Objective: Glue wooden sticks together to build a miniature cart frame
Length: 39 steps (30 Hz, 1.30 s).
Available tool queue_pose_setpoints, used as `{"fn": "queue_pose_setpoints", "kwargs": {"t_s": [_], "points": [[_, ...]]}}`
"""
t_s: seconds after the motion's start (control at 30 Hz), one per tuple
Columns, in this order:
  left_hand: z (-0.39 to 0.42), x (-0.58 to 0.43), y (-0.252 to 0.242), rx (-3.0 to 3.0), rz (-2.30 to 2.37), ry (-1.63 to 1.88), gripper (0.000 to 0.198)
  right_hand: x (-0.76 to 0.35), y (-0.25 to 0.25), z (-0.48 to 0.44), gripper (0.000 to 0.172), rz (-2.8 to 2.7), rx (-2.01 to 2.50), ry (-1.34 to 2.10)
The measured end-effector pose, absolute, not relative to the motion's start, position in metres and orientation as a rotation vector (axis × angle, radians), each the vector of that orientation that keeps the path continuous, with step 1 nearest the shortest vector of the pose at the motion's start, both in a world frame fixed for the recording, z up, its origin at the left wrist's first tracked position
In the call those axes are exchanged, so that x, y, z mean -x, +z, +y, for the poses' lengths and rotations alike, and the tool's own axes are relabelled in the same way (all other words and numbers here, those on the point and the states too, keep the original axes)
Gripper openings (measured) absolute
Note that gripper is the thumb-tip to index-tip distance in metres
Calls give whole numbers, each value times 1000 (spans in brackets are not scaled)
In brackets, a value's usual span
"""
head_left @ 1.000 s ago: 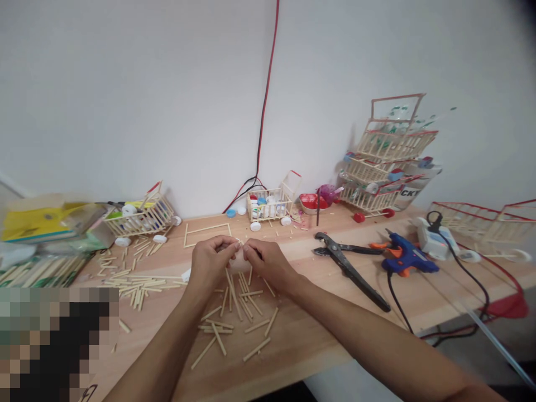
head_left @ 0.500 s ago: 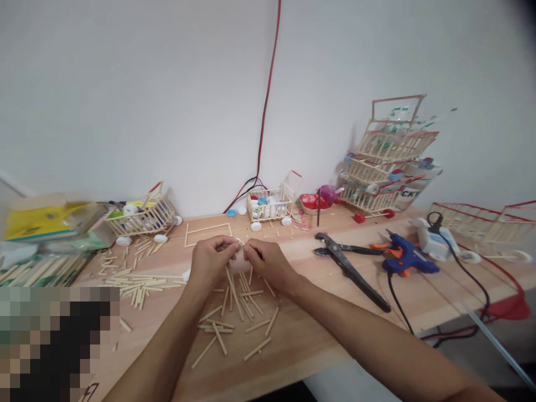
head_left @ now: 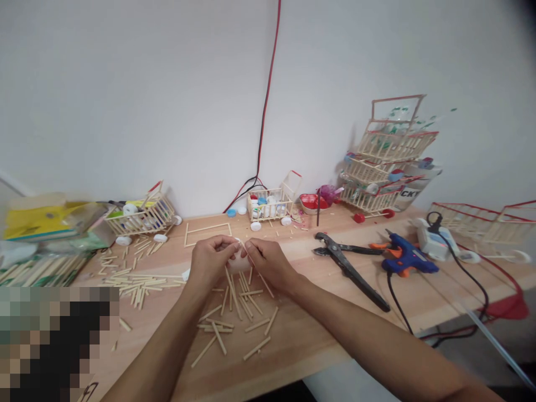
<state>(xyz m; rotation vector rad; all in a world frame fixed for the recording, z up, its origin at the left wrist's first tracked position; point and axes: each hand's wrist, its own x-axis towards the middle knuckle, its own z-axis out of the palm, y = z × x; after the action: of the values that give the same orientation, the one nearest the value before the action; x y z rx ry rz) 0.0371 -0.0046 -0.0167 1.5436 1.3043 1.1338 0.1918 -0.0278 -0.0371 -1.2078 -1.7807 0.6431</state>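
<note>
My left hand (head_left: 210, 261) and my right hand (head_left: 270, 263) meet over the middle of the wooden table (head_left: 318, 329). Both are closed in a pinch. The left hand holds a small white round piece (head_left: 238, 262), perhaps a bottle cap. The right hand pinches a thin wooden stick (head_left: 256, 270) that slants down to the right, its upper end at the white piece. Several loose cut sticks (head_left: 234, 312) lie scattered on the table below my hands. A stick frame (head_left: 208, 233) lies flat just beyond them.
Black pliers (head_left: 349, 268) and a blue glue gun (head_left: 404, 258) lie to the right. Small stick carts (head_left: 270, 204) (head_left: 142, 215) stand by the wall, with stacked carts (head_left: 389, 162) at the right. More stick bundles (head_left: 37, 271) sit at the left, and a red cable (head_left: 268, 95) hangs down the wall.
The stick in my right hand now shows, slanting down to the right. My hands have hardly moved.
</note>
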Motion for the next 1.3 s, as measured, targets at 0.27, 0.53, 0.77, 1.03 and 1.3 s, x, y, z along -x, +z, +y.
{"fn": "queue_pose_setpoints", "kwargs": {"t_s": [0.27,0.53,0.77,1.03,1.3], "points": [[-5,-37,-15,-1497,1317,1157,23,-192,-39,-26,36,-1760,1219,701],[-2,-36,-20,-1512,1322,1153,24,-193,-40,-25,23,-1833,1174,616],[-1,-36,-24,-1520,1309,1154,23,-194,-40,-25,23,-1856,1159,596],[-3,-37,-24,-1528,1332,1141,21,-193,-41,-24,23,-1862,1151,598],[-4,-38,-23,-1532,1314,1148,21,-193,-43,-24,22,-1867,1157,607]]}}
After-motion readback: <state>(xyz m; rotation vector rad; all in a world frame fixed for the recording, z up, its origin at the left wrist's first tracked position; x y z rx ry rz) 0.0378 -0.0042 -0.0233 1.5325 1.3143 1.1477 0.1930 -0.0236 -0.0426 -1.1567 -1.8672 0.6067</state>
